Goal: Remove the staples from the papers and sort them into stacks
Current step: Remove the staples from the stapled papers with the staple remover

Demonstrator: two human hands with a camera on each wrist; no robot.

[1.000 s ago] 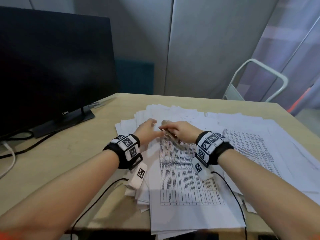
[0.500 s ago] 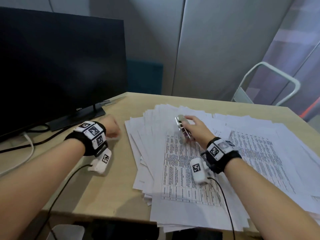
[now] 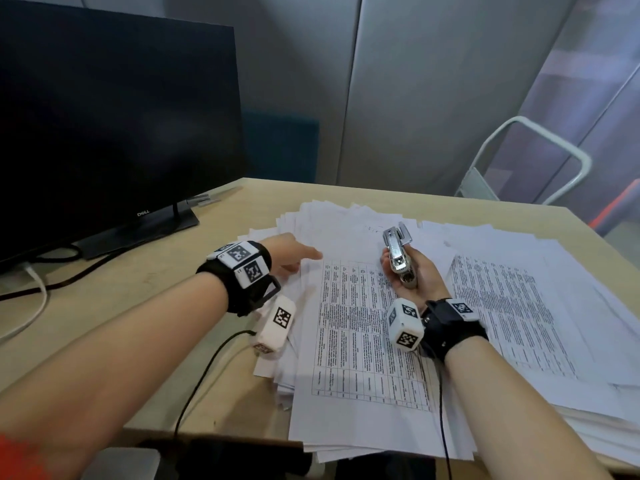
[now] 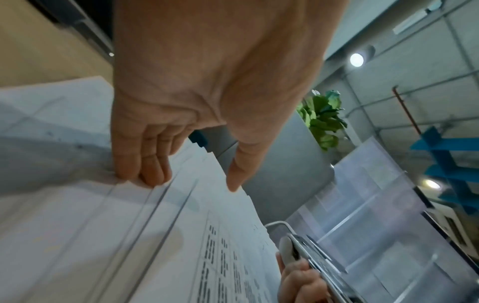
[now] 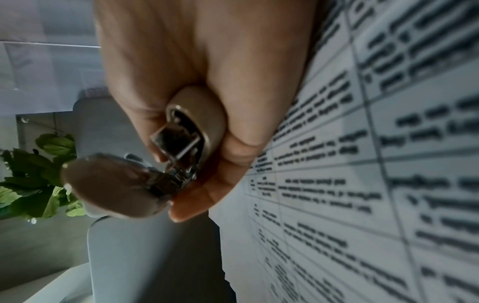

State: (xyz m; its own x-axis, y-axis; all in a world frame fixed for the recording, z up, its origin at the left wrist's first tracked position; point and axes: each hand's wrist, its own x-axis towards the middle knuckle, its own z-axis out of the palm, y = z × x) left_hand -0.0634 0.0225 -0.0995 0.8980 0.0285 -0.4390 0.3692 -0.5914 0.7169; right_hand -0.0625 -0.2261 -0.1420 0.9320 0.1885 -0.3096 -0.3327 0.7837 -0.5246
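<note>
A spread pile of printed papers (image 3: pixel 360 341) covers the desk, with a table-printed sheet on top. My left hand (image 3: pixel 294 256) lies at the pile's upper left edge. Its fingertips (image 4: pixel 145 178) touch the sheets there and the thumb (image 4: pixel 234 184) points down, apart from them, with nothing held. My right hand (image 3: pixel 415 275) hovers palm up above the top sheet and grips a silver metal stapler-like tool (image 3: pixel 398 251), nose pointing away from me. In the right wrist view the tool (image 5: pixel 197 123) sits between thumb and curled fingers, its jaws slightly apart.
A second pile of printed sheets (image 3: pixel 519 306) lies to the right. A black monitor (image 3: pixel 104 116) on its stand fills the left back of the wooden desk (image 3: pixel 121 323), with cables (image 3: pixel 38 289) beside it. A white metal frame (image 3: pixel 540 150) stands behind the desk.
My left hand was out over the bare desk on the left and has come back to the pile's left edge. My right hand has lifted the tool and turned palm up.
</note>
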